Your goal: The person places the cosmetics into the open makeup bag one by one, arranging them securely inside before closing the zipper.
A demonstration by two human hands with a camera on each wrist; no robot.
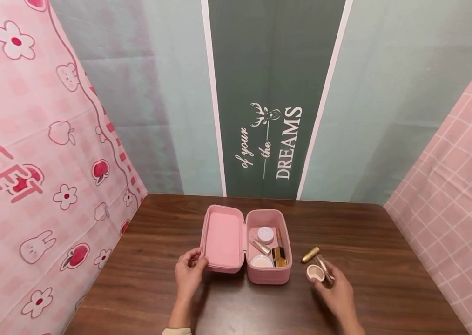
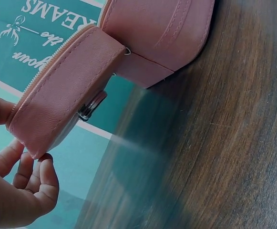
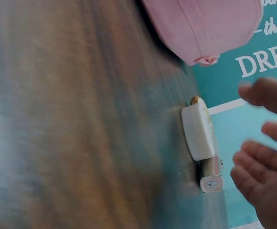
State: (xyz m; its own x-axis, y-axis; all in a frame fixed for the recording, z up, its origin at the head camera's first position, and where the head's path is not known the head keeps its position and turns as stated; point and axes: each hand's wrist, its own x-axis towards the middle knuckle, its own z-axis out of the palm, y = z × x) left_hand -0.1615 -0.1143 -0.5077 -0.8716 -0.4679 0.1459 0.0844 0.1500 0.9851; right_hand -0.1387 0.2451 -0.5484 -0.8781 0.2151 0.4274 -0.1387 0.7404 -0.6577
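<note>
A pink zippered cosmetic case [image 1: 268, 277] stands on the table with its lid [image 1: 224, 239] folded out to the left. My left hand [image 1: 189, 275] grips the lid's outer front corner, thumb on one side and fingertips beneath, as the left wrist view shows. To the right of the case, my right hand [image 1: 338, 294] is over a small round pot [image 1: 315, 273] and a slim tube [image 1: 324, 269]. Its fingers are spread and hold nothing in the right wrist view. A gold lipstick [image 1: 310, 254] lies just beyond the pot.
Inside the case are a white round compact [image 1: 266, 234], another round compact [image 1: 261, 262], a small clear-and-gold tube [image 1: 261, 246] and a black-and-gold item [image 1: 279, 257]. The brown wooden table [image 1: 169, 223] meets hanging cloths at the back and sides.
</note>
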